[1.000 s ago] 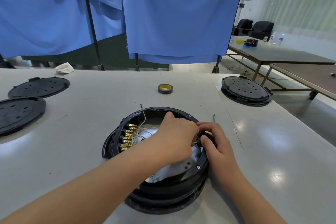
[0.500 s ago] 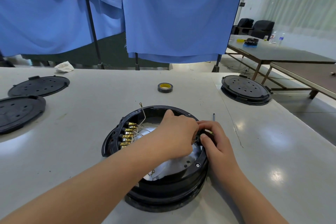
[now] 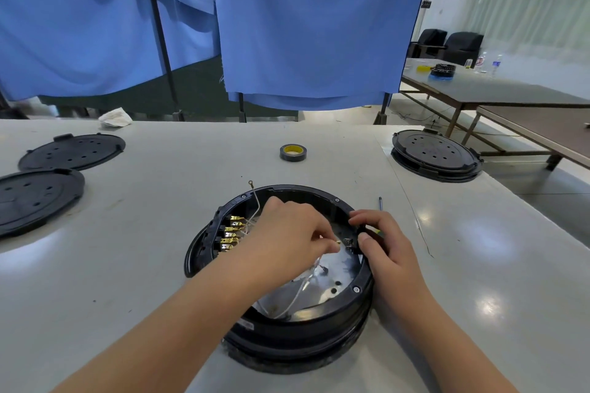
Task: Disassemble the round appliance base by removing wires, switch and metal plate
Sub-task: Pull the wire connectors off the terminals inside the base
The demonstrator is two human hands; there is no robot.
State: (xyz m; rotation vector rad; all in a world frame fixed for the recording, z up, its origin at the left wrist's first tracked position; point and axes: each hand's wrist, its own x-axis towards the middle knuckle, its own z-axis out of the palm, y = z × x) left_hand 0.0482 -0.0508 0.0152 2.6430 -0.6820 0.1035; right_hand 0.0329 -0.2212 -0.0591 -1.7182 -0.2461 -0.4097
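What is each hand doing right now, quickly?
Left hand: closed, pinching a thin white wire by its brass terminal inside the round black appliance base.
Right hand: closed, gripping the base's right rim.

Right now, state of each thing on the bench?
round base: open, cover off, innards exposed
metal plate: still seated inside the base
wire: loose, pinched at its end by left hand
right hand: gripping the base rim at the switch
brass terminals: bare
tape roll: lying flat
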